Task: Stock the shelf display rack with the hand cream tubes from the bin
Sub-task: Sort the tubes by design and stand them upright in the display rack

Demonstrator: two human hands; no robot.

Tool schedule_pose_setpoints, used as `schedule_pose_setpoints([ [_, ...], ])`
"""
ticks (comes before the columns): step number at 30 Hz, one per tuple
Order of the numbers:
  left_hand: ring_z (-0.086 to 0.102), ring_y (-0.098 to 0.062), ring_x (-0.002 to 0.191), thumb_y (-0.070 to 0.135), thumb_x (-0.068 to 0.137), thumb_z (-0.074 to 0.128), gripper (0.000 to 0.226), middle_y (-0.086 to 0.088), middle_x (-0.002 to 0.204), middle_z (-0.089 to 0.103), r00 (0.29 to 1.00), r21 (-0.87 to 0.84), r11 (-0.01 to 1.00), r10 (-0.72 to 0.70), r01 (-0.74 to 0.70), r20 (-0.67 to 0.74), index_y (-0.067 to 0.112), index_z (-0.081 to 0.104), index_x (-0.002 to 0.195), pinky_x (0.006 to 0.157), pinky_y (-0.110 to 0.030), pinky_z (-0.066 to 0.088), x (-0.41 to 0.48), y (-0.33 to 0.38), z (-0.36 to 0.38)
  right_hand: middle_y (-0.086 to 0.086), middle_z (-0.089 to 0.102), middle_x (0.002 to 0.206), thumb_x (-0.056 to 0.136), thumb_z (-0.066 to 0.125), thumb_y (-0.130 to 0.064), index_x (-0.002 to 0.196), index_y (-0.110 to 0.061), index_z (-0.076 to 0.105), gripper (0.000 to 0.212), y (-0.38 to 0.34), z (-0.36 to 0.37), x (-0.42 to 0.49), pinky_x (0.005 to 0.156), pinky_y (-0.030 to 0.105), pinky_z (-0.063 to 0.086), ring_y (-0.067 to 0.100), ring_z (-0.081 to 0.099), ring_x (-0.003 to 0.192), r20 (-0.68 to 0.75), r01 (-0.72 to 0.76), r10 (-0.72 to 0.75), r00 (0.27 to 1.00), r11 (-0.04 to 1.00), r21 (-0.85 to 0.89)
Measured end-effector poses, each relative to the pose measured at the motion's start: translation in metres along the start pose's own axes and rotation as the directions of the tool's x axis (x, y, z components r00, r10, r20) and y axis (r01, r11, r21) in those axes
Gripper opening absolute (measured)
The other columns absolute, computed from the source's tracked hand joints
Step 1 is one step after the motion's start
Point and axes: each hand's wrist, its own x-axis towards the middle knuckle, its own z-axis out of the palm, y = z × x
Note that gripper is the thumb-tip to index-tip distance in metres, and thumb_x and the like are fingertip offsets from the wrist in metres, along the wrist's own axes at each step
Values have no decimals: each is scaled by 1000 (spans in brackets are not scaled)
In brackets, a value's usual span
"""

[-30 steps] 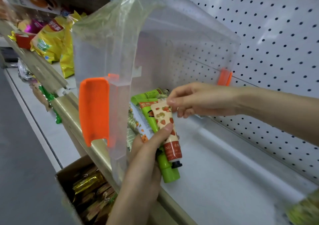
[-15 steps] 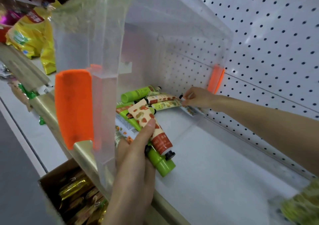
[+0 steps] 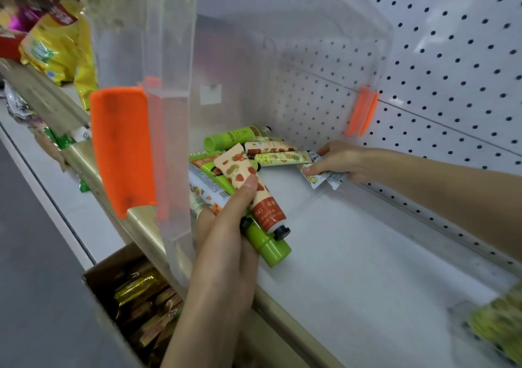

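A clear plastic bin (image 3: 282,42) with orange latches lies on its side on the white shelf (image 3: 353,254), its open mouth facing me. My left hand (image 3: 226,240) grips a bundle of hand cream tubes (image 3: 254,195), among them a cream tube with strawberries and a green one, caps pointing down right. Several more tubes (image 3: 271,153) lie in a pile at the bin's back. My right hand (image 3: 336,161) reaches to the back wall and pinches the crimped ends of two or three tubes (image 3: 319,177) there.
A white pegboard (image 3: 452,85) backs the shelf. Yellow snack bags (image 3: 56,48) sit on the shelf to the left. A cardboard box (image 3: 135,297) of gold-wrapped goods stands below the shelf's front rail. A blurred green pack (image 3: 497,322) lies at the right.
My right hand moved from the bundle in my left hand to the back of the bin and now pinches tubes there. My left hand kept its bundle.
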Motion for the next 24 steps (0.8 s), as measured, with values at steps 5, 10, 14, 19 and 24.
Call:
schedule_pose_setpoints([
  [5,73,-10,75,18,60,75,52,-1,89,76,1000,-10,1000,-6,6,-5,13,63,110,55,-22,55,0,0,0,2,71,71,78,76,-11,84,-14,58,19,2,-13,-18,52,19,54,8,68,57,126,-38,37,991,999,11],
  [10,72,-8,67,16,66,74,38,2,79,76,1000,-11,1000,-11,11,-2,15,63,103,50,-20,54,-2,-1,3,6,71,94,73,80,-16,102,-21,56,38,-2,-36,-57,61,23,56,12,70,73,245,-22,55,968,990,-136],
  [14,73,-12,79,17,75,75,38,0,93,76,999,68,997,-43,43,-11,19,63,111,57,-26,56,-7,-8,5,9,71,101,69,82,-19,113,-24,58,51,-10,-55,-97,61,23,53,15,69,77,326,1,67,943,979,-205],
  [19,73,-14,77,21,66,76,49,-6,98,75,991,79,989,-129,126,31,15,64,113,52,-24,54,-16,-14,8,13,72,100,53,85,-25,112,-28,61,65,-22,-62,-144,69,38,53,20,68,76,319,77,-70,945,997,-8],
  [24,74,-25,85,23,57,75,65,-13,95,75,983,37,986,-165,162,82,6,58,118,60,-35,60,-20,-13,7,7,74,98,61,76,-13,118,-25,57,61,-27,-50,-171,57,25,57,17,71,74,281,104,-199,939,942,319],
])
